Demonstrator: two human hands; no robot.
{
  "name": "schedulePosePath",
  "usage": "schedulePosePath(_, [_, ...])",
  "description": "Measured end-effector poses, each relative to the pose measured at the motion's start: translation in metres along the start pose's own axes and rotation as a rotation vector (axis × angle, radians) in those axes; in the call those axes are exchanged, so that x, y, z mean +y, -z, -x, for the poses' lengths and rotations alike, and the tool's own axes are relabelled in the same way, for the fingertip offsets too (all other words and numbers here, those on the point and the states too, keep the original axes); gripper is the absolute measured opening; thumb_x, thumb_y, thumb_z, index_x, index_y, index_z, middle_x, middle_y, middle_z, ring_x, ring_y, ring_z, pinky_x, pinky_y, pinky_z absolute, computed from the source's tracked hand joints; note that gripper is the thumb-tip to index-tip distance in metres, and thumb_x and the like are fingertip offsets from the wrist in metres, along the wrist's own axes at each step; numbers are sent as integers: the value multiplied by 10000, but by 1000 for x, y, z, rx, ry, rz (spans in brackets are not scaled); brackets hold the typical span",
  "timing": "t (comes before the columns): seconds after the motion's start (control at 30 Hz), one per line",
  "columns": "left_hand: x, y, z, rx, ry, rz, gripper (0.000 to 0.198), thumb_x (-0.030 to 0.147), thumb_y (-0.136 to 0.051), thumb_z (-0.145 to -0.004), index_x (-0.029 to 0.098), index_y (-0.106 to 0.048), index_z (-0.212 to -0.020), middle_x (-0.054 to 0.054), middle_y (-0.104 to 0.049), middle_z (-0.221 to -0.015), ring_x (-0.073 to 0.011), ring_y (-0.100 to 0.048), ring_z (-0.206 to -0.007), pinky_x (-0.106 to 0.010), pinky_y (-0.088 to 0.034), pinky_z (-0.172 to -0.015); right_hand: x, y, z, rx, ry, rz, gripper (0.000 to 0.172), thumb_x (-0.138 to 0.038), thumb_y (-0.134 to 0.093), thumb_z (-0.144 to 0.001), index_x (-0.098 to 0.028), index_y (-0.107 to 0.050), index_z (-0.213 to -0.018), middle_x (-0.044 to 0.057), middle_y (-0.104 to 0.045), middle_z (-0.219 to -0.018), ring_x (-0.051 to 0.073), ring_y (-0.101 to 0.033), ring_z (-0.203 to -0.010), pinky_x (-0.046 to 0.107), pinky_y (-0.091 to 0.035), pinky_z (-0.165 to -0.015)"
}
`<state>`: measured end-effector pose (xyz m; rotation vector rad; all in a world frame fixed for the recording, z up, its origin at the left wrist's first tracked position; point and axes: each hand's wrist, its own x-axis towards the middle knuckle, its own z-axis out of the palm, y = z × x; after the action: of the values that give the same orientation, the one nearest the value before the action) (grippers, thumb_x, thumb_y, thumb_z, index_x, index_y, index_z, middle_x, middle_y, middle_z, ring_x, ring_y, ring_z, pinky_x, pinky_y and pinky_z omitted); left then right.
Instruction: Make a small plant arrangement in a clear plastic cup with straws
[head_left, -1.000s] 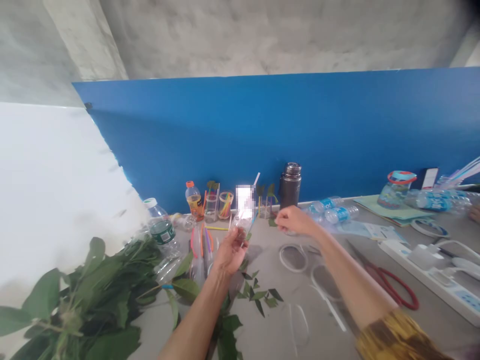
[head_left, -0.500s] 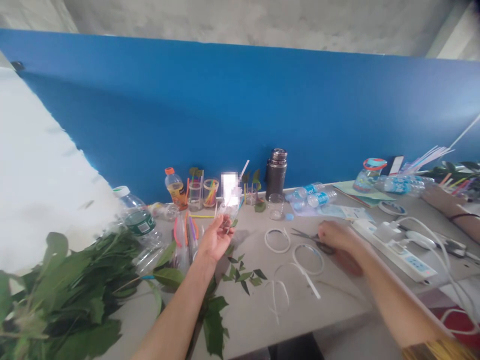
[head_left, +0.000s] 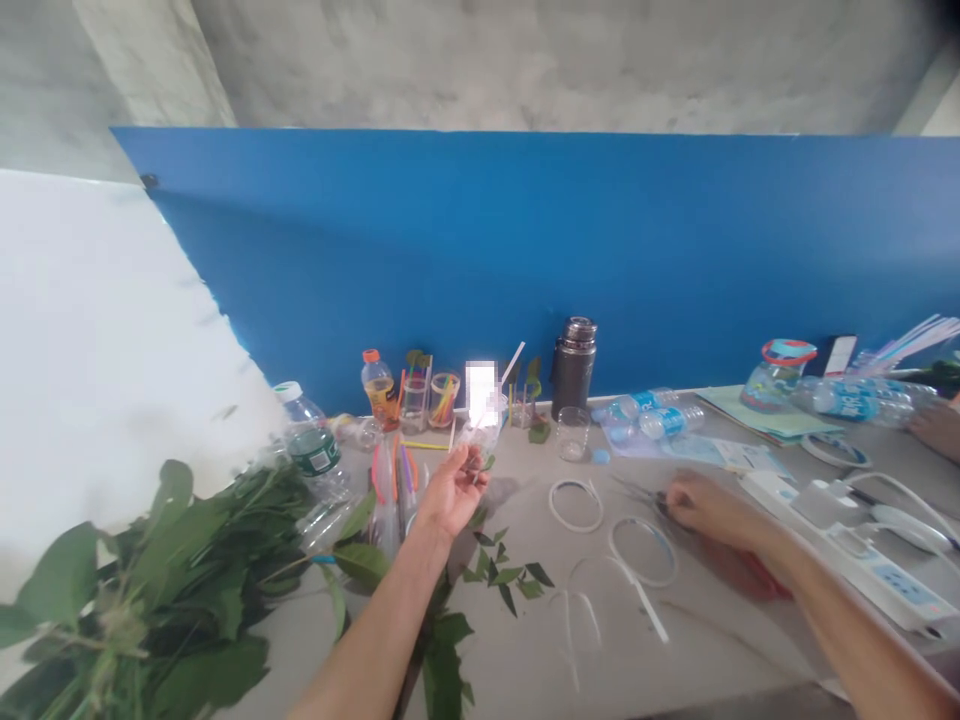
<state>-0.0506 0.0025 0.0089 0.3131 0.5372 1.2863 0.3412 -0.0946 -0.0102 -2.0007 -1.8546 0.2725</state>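
Note:
My left hand (head_left: 452, 490) is closed around a clear plastic bottle piece (head_left: 480, 435) with a small green leaf at its lower edge. A blurred white patch covers the top of that piece. My right hand (head_left: 712, 510) lies over the pivot of a pair of red-handled scissors (head_left: 645, 492), whose blades point left and whose handles (head_left: 742, 570) show under my palm. Loose cut leaves (head_left: 502, 575) are scattered on the grey table (head_left: 525, 640) below my left hand. White plastic rings (head_left: 643, 552) lie just left of my right hand.
A leafy branch bundle (head_left: 150, 590) lies at the left. Along the blue wall (head_left: 480, 230) stand a dark flask (head_left: 572, 368), cups of coloured straws (head_left: 444, 400) and water bottles (head_left: 649, 415). A power strip (head_left: 847, 545) sits at the right, and another person's hand (head_left: 937, 430) shows beyond it.
My right hand has come from the far side of the table down onto the scissors. My left hand keeps the plastic piece. The view has swung slightly between frames.

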Motion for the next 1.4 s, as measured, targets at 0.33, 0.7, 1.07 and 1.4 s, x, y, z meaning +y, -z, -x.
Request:
schedulePosePath(0.33, [-6, 3, -3, 27, -57, -8, 139, 118, -793, -785, 147, -665, -829, -36, -694, -807, -107, -596, -638, -224, -445, -528, -102, -5, -8, -257, 187, -634, 225, -394, -588, -871, -218, -714, -933, 63, -727, -873, 225, -642, -772, 328, -496, -695])
schedulePosePath(0.7, [0, 2, -2, 81, -95, 52, 168, 104, -830, -748, 160, -677, -791, -27, -713, -830, -102, -634, -685, -223, -492, -592, -202, -46, -47, -58, 168, -1141, 514, -374, -890, -577, -218, -568, -946, 39, -728, -837, 207, -671, -779, 306, -516, -666])
schedulePosePath(1.07, [-1, 2, -2, 84, -130, -2, 119, 29, -730, -820, 131, -675, -793, -46, -709, -844, -68, -561, -578, -173, -435, -487, -184, -78, -47, 210, 163, -791, 306, -436, -773, -705, -232, -626, -879, 50, -733, -807, 243, -671, -766, 335, -493, -691])
schedulePosePath(1.4, [-14, 2, 1, 62, -63, -16, 125, 104, -792, -792, 146, -677, -820, -35, -716, -909, -94, -618, -651, -220, -498, -568, -201, -78, -35, 195, 128, -684, 281, -438, -741, -680, -219, -572, -725, -11, -642, -659, 143, -490, -565, 255, -354, -548])
